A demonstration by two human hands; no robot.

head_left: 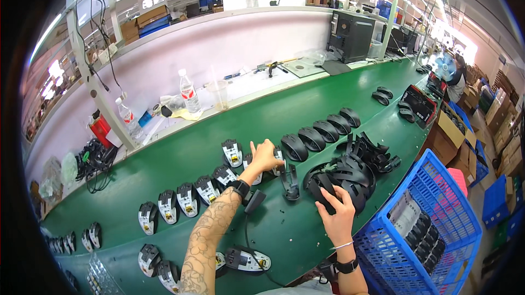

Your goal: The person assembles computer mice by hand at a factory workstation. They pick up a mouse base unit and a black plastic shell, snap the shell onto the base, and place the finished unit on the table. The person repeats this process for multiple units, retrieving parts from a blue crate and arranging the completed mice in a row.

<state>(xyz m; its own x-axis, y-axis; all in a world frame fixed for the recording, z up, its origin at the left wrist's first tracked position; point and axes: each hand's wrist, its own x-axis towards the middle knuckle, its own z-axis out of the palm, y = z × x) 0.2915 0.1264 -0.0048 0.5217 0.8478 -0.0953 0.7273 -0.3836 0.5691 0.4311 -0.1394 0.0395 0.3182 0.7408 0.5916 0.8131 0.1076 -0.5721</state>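
Observation:
My left hand [266,158] reaches across the green work surface and closes on an opened computer mouse base [276,159] at the end of a slanting row. That base is partly covered by my fingers. Other white and black mouse bases [186,200] stretch away to the left, innards showing. My right hand [338,208] grips a black mouse shell [326,201] at the near side of a heap of black shells [350,172]. Between my hands lies a narrow black mouse part [290,183]. Several black mice [311,138] line up beyond the heap.
A blue plastic crate [421,229] with stacked black parts stands at the right edge. A dark cable [247,235] runs near my left forearm. Water bottles [189,93] and tools sit on the ledge behind. A person [458,76] is far right.

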